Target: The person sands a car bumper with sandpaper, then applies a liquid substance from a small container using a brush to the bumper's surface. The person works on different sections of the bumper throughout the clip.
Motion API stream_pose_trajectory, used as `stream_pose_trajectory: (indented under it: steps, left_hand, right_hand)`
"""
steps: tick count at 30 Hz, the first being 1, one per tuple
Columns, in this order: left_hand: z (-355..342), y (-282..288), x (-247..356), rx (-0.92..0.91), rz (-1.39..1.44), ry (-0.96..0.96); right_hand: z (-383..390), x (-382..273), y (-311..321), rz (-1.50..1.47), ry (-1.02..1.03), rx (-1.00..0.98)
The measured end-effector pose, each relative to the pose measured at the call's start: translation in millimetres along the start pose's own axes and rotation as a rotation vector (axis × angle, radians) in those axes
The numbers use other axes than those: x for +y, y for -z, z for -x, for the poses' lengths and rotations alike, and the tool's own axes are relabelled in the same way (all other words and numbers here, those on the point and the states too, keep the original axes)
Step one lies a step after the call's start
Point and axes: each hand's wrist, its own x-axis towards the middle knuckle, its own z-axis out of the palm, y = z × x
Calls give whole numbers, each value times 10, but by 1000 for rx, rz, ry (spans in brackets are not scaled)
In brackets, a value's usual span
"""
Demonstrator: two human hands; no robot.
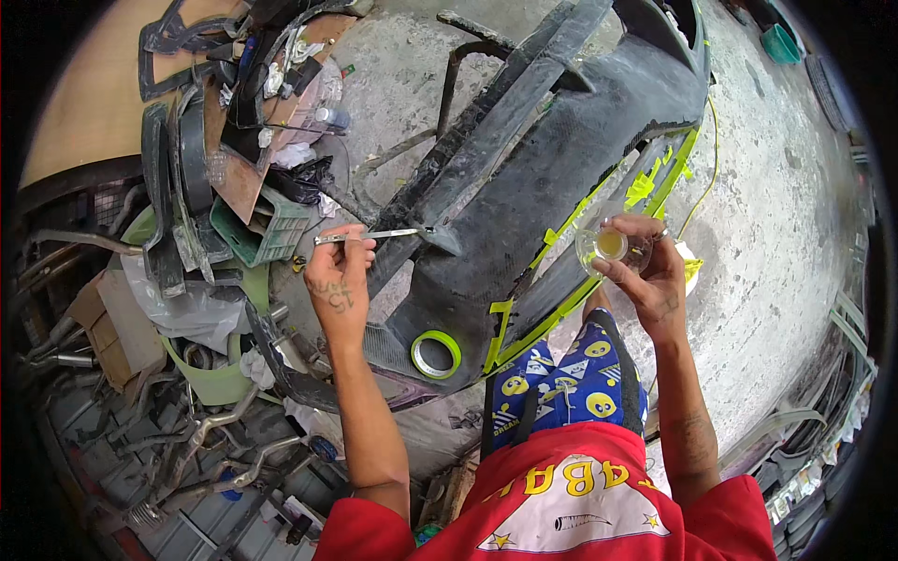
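Observation:
My left hand (339, 285) is closed around the silver handle of a thin brush (385, 234). Its dark tip is right over a grey bracket-like part of the car bumper (571, 154); I cannot tell whether it touches. In my right hand (652, 280) is a clear plastic cup (611, 245) with a little yellowish liquid at its bottom, gripped between thumb and fingers above the bumper's right edge. Yellow-green masking tape (580, 309) lines the bumper's openings and edge. A roll of the same tape (436, 355) lies flat on the bumper's near end.
To the left stand a green plastic crate (257, 227) and a pale green tub (208, 374) among scrap parts and bent metal pipes (201, 435). A bottle (332, 118) lies in the litter beyond. Concrete floor (767, 243) runs along the right, with a yellow cord (713, 173) across it.

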Motion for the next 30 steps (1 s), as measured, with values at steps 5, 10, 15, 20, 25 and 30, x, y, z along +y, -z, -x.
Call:
stream_pose_trajectory:
  steps: [5,10,15,20,25,30]
  left_hand:
    - [-52,88,-136,28,91,29]
    - [-61,65,-311,21,198,78]
    - [-57,20,-368,9,230,80]
    - [-87,31,-439,23,242,82]
    - [-68,9,-420,22,240,72]
    - [-71,45,-424,50,226,74]
  right_hand:
    - [3,-4,-1,-2,-32,-2]
    - [-12,-4,-36,-13,-47,-7]
    - [-32,-16,-62,-3,-58,-11]
    - [-45,-34,-91,21,-60,-19]
    - [-55,-26,-114,13,-59,-23]
    - [-62,-38,-128,21,-60,-26]
